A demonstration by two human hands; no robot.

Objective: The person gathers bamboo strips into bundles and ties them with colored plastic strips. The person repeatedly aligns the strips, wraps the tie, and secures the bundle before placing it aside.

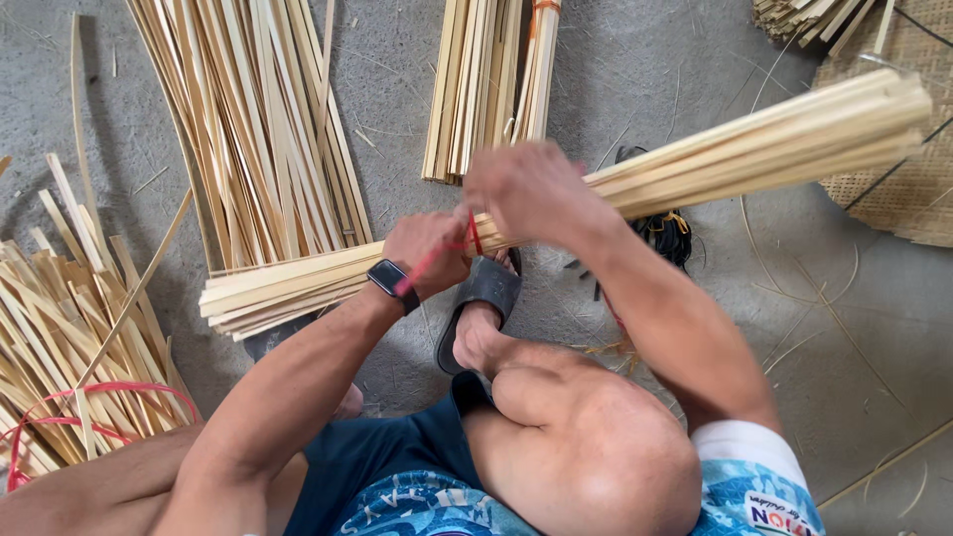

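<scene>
A long bundle of pale bamboo strips [754,149] runs from lower left to upper right in front of me. My right hand [531,194] grips the bundle near its middle. My left hand [429,254], with a dark watch on the wrist, is closed on a thin red string [467,238] that passes around the strips. The string stretches between the two hands. The bundle's left end [268,293] hangs above the floor near my foot in a dark sandal [481,308].
Loose bamboo strips [258,129] fan out on the grey concrete floor ahead, beside a tied bundle [486,79]. A heap of strips with red string [69,357] lies at left. A woven mat [908,169] lies at upper right, a black cord [665,233] under the bundle.
</scene>
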